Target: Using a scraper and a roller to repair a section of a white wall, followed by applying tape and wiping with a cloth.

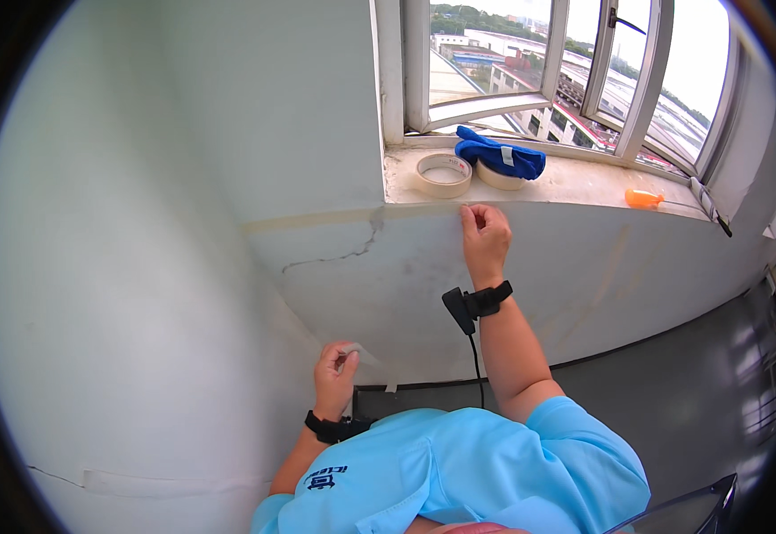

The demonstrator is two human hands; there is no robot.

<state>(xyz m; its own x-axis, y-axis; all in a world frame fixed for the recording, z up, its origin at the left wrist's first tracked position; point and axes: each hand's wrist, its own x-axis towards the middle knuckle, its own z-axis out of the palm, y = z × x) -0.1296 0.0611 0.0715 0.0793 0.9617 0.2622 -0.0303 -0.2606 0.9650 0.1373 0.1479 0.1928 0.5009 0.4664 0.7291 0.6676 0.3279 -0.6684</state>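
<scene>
A cream strip of masking tape (312, 221) runs along the wall below the window sill. My right hand (486, 238) is at the sill's front edge, thumb and index finger pinched at the strip's right end. Lower down and to the left, near the wall corner, my left hand (334, 372) is closed, with a thin pale piece of tape (368, 357) sticking out from its fingers. How far that piece reaches is hard to see against the white wall. Below the strip, a dark crack (352, 254) crosses the wall.
On the sill (575, 182) are a masking tape roll (444, 176), another roll (499, 177) under a blue cloth item (503, 158), and an orange-handled tool (644, 198). Open window panes (615, 62) stand above. A black cable (478, 365) hangs from my right wrist device (477, 305).
</scene>
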